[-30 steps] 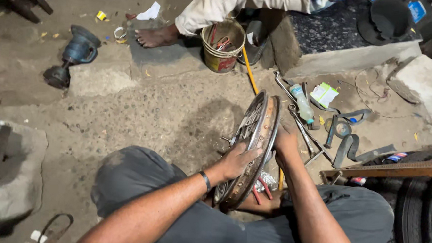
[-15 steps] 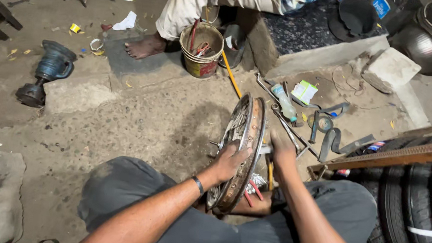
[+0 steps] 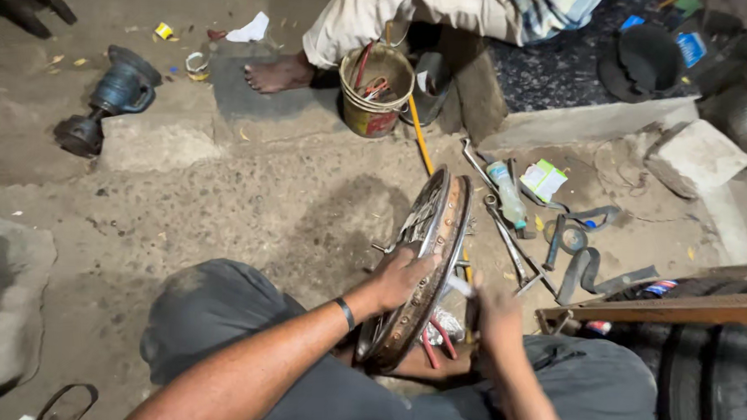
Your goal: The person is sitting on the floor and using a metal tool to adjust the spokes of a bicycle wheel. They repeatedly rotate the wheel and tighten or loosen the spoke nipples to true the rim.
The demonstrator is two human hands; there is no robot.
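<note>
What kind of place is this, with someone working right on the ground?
Most likely a small roadside wheel or cycle repair shop. The left hand steadies a rusty spoked wheel rim standing on edge, spanners lie on the dirt floor, and tyres are stacked alongside.

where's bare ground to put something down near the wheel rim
Bare dirt lies left of the wheel rim, bordered by the stone slab, the bucket and the left hand. Right of the rim is crowded: bottle, wrenches, rubber strips, tyres.
</note>
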